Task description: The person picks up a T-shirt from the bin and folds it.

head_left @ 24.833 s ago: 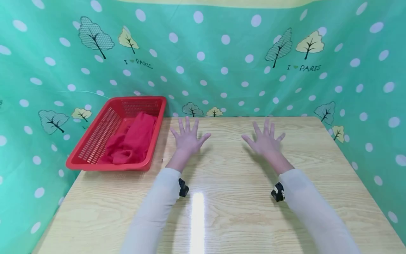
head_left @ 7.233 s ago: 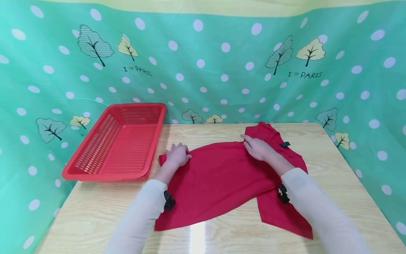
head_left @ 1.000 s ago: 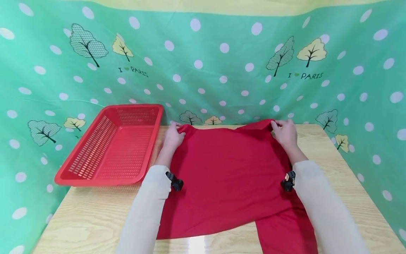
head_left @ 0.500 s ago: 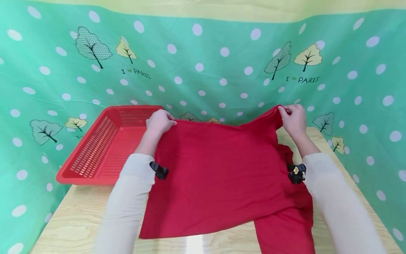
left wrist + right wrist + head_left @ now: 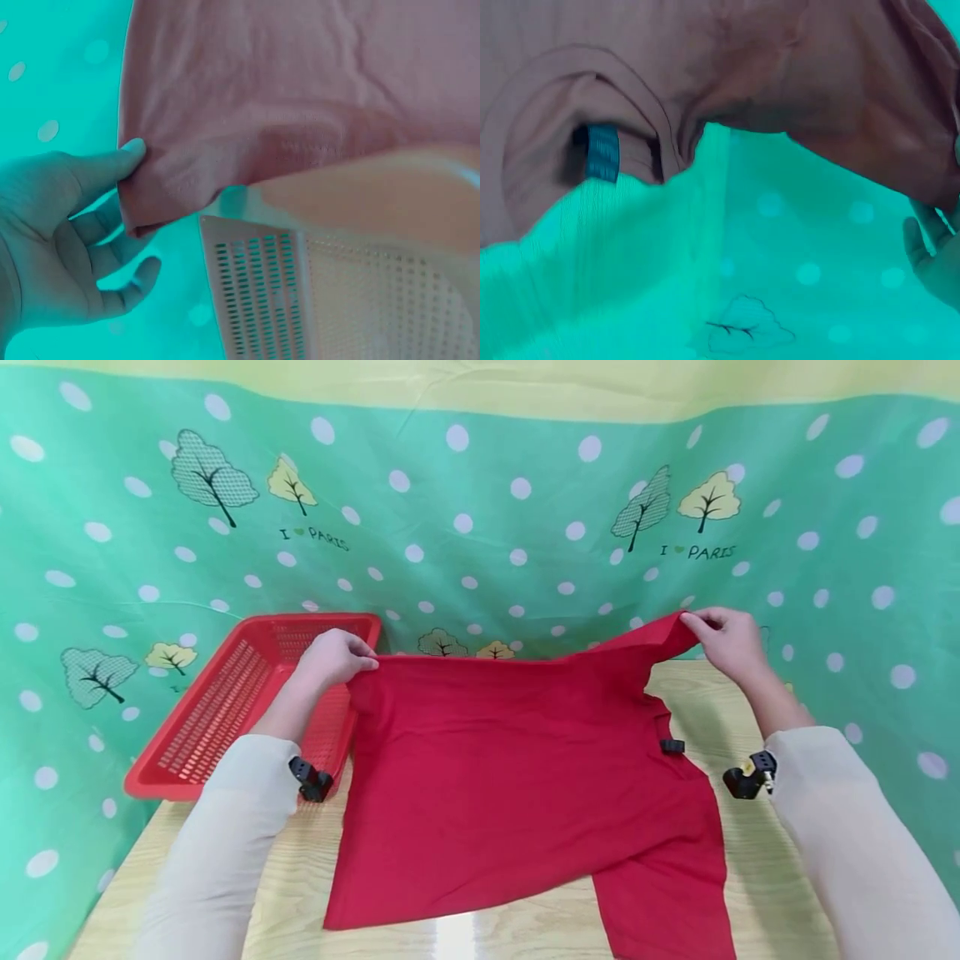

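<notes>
"what's in your hands?"

"my left hand (image 5: pixel 337 657) pinches a hem corner of a red fabric t-shirt (image 5: pixel 517 768); my right hand (image 5: pixel 731 641) pinches its far sleeve, that side raised above the pale wooden table (image 5: pixel 532 922), the rest lying on it."

"and the container?"

"a red rectangular plastic basket (image 5: pixel 206 727), slotted walls and floor showing, partly behind my left hand and the t-shirt."
</notes>
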The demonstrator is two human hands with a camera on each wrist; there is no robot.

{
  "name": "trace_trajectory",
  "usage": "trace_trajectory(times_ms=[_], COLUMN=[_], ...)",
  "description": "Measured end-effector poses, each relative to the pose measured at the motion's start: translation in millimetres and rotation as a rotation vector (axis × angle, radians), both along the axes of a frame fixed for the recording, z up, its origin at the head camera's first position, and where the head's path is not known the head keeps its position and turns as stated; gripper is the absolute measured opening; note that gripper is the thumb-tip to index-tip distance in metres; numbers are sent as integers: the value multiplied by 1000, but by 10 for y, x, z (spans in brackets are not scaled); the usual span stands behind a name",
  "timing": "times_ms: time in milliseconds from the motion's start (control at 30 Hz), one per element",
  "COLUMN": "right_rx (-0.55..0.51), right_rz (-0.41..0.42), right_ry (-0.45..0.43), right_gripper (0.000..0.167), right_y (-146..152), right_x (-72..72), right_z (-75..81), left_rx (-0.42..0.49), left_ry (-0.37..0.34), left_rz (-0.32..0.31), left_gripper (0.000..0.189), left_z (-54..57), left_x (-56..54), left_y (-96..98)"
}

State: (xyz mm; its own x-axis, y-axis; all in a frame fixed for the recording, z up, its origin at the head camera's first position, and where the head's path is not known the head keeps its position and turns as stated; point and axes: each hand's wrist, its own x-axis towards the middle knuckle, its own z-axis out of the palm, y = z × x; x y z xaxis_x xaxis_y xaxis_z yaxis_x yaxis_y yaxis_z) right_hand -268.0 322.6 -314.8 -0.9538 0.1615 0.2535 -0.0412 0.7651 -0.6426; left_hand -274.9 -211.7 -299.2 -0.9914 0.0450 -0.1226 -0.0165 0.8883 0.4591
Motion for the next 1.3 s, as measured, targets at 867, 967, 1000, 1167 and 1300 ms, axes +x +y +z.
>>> trace_trajectory(times_ms=[867, 967, 1000, 1167, 1300], right_rx=[95, 142, 148, 162, 126], right_rz=[479, 330, 284, 134, 46], right_ry=[-790, -606, -557, -452, -431], right_gripper=[58, 61, 63, 63, 53], right_y=[519, 327, 261, -57, -193], right_x=[341, 288, 266, 133, 64], right_z=[-331, -498, -565, -920, -1067], left_rx=[-277, -295, -298, -287, -252], left_ry=[-118, -91, -103, -192, -299], left_rz=[-526, -527, -516, -419, -305], left_gripper=[38, 39, 42, 64, 78], left_z=[-463, -746, -833, -1168, -1288], left_x=[637, 660, 668, 644, 608], left_y=[497, 641, 687, 852, 885])
